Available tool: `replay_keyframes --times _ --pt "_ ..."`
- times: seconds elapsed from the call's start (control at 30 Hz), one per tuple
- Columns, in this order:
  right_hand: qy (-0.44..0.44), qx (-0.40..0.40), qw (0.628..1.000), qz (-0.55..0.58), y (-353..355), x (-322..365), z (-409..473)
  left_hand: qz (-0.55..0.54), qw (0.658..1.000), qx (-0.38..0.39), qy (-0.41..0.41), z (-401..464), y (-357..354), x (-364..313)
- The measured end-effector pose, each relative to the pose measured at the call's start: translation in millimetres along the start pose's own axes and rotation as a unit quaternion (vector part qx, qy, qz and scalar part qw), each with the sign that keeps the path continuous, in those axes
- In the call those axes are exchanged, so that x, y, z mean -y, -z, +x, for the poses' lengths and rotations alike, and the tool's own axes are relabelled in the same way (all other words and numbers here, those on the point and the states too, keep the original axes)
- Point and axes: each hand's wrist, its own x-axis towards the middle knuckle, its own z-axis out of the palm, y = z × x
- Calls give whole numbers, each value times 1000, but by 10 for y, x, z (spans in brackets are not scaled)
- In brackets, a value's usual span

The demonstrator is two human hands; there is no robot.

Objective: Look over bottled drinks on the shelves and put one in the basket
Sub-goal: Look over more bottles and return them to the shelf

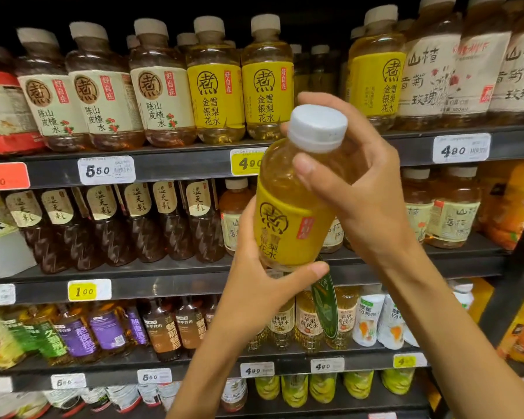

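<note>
While the left hand [254, 285] cups the bottle [294, 207] at six o'clock, the right hand [360, 189] grips its shoulder at two o'clock, apparently tilting the label for reading.

Yellow-label bottle [294, 204] held tilted in front of shelves [170, 167]: left hand [263, 285] grips its base, right hand [360, 182] grips its shoulder just below white cap [318, 128]; matching bottles [239, 83] stand behind.
</note>
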Motion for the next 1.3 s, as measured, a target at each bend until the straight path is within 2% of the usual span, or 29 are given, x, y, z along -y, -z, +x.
replay_keyframes --times 0.1,0.3,0.4,0.5,0.63,0.83,0.9,1.0,1.07,1.2,1.3 --pt "47 60 997 -25 -22 -12 -61 48 997 -38 -49 60 40 29" --pt "56 126 990 -20 -5 22 -117 61 990 -67 -110 61 162 -26" --pt "40 141 989 -8 -11 35 -110 54 990 -61 -113 53 177 -41" --pt "8 131 991 5 -9 33 -80 36 993 -45 -103 2 211 -13" --pt "-69 80 992 67 26 -41 9 1 998 -22 -67 -78 170 -32" --pt "-155 131 957 209 17 -178 77 -64 997 40 30 -169 59 -73" --pt "-166 100 961 200 26 -192 82 -85 994 41 53 -171 49 -56" --pt "-163 3 974 155 5 -147 84 -103 993 -14 52 -161 57 -46" --pt "-159 -35 980 114 -30 -117 83 -86 995 -31 41 -150 4 -67" --pt "-181 -15 983 30 -75 -80 117 -61 996 -59 41 -121 -110 -55" --pt "-209 29 973 97 12 -86 160 -95 993 -42 58 -109 -73 -53"
